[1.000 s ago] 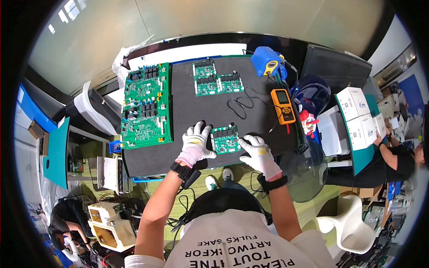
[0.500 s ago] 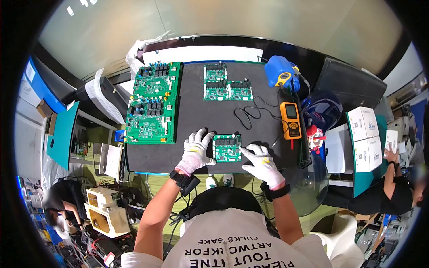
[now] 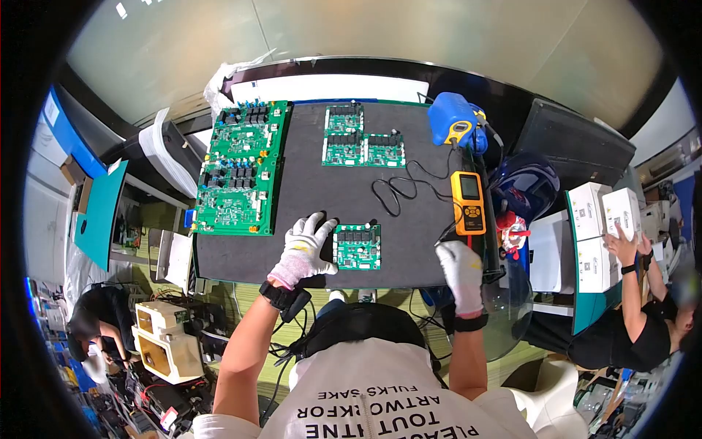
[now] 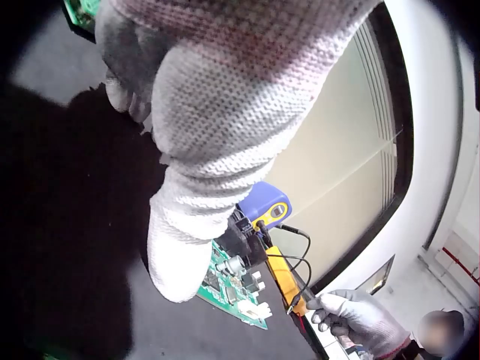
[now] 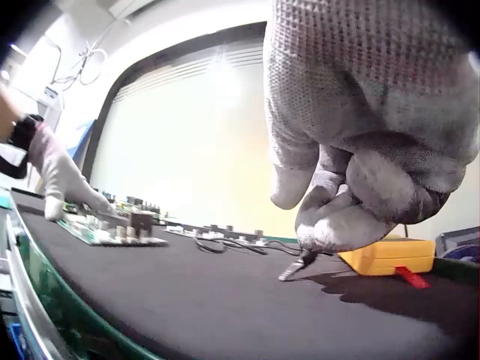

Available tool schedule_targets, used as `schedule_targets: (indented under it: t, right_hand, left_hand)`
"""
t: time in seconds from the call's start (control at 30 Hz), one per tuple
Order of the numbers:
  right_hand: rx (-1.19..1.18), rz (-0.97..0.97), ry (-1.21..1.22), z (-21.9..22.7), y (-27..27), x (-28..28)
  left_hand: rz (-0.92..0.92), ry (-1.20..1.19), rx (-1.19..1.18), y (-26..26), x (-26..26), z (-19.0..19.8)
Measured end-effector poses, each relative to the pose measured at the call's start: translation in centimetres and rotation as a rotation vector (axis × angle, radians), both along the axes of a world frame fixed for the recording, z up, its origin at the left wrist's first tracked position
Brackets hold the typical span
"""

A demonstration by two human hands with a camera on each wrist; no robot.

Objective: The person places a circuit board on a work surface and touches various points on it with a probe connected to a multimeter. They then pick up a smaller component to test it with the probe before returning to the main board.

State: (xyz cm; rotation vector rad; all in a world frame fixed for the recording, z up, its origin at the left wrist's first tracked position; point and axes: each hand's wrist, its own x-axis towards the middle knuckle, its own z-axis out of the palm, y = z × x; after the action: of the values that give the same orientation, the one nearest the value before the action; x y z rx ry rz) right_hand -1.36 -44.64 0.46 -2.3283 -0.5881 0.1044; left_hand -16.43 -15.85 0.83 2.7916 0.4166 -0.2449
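Circuit board (image 3: 357,247): lies flat on the dark surface (image 3: 311,183), just to the right of your left hand and well to the left of your right; its row of black blocks runs along the side away from you.
Left hand (image 3: 300,252): wide, with your thumb by the board's near left corner and your forefinger by the far left one; you hold nothing in it, and I cannot tell whether your fingertips touch the edge.
Right hand (image 3: 462,274): narrow, your fingers curled and pinching a dark lead (image 5: 298,266) whose bright metal tip points down close to the surface.
Orange meter (image 3: 469,203): just beyond your right hand, screen up, with a red tab (image 3: 469,240) sticking out at the end nearest you.
Black cable: loops loosely beyond and to the left of your right hand.
Three green boards (image 3: 344,150): well beyond your left hand and a little to its right, two side by side and one behind the left of these.
Large green boards (image 3: 238,183): to the left of your left hand and reaching away from you.
Blue and yellow unit (image 3: 447,117): well beyond your right hand, past the meter.
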Motion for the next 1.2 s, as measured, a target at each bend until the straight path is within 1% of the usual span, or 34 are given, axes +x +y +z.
schedule_targets:
  t: [0.03,0.07,0.1,0.17,0.2,0.27,0.3,0.37,0.43,0.47,0.5,0.53,0.6,0.63,0.7,0.77,0.83,0.97,1.03,1.17,1.2]
  right_hand:
    - [-0.037,-0.025,-0.055,0.1,-0.2,0.7]
    - [-0.045,-0.077,-0.022,0.2,-0.2,1.1]
    - [-0.152,-0.104,-0.003,0.1,0.0,1.6]
    - [-0.241,-0.071,0.058,-0.7,0.5,2.5]
    - [-0.241,-0.066,0.058,-1.3,0.8,2.8]
    - [-0.213,-0.118,0.191,-2.4,1.4,3.3]
    - [-0.212,-0.109,0.189,-2.1,1.7,3.5]
    - [-0.145,-0.126,0.391,-1.5,2.3,3.5]
    - [-0.132,-0.098,0.393,-3.1,2.2,4.2]
    - [-0.137,-0.051,0.361,-4.0,2.1,4.6]
    - [-0.143,-0.004,0.329,-3.7,2.4,4.5]
    - [-0.144,-0.002,0.328,-3.2,2.6,4.4]
    - [0.063,0.042,0.603,-1.8,3.2,3.9]
    - [0.063,0.040,0.601,-1.2,3.6,3.6]
    - [0.263,0.106,0.727,-0.2,4.0,3.1]
    - [0.388,0.143,0.819,0.6,4.4,2.8]
    - [0.393,0.184,0.821,1.6,4.8,2.5]
    - [0.389,0.203,0.797,2.0,5.8,2.3]
    - [0.493,0.276,0.801,2.1,5.9,2.2]
    - [0.461,0.297,0.775,2.5,6.8,2.2]
    - [0.431,0.314,0.706,2.6,7.0,2.3]
  left_hand:
    - [-0.007,-0.035,0.008,0.0,-0.1,-0.2]
    - [-0.015,-0.069,0.015,0.0,-0.1,-0.3]
    - [-0.010,-0.064,0.019,0.0,-0.2,-0.3]
    - [-0.009,-0.019,0.001,-0.1,-0.1,-0.1]
    - [-0.014,-0.018,0.016,-0.2,-0.2,0.1]
    - [-0.008,-0.031,0.007,-0.2,-0.3,0.0]
    - [-0.009,-0.042,-0.002,-0.1,-0.4,-0.1]
    - [-0.014,-0.061,-0.002,0.0,-0.5,-0.6]
    - [-0.019,-0.064,0.011,-0.1,-0.6,-0.5]
    - [-0.016,-0.063,0.010,-0.1,-0.6,-0.5]
    - [-0.021,-0.058,0.015,-0.1,-0.6,-0.5]
    - [-0.027,-0.054,0.020,-0.1,-0.6,-0.6]
    - [-0.026,-0.062,0.014,0.0,-0.7,-0.7]
    - [-0.029,-0.070,0.008,0.0,-0.7,-0.7]
    - [-0.030,-0.072,0.009,-0.1,-0.7,-0.4]
    - [-0.030,-0.079,0.023,0.0,-0.7,-0.5]
    - [-0.029,-0.072,0.027,0.0,-0.7,-0.5]
    - [-0.031,-0.077,0.017,0.1,-0.7,-0.8]
    - [-0.035,-0.068,0.013,0.1,-0.7,-0.7]
    - [-0.031,-0.089,0.010,0.2,-0.8,-1.0]
    - [-0.035,-0.098,0.010,0.2,-0.8,-1.1]
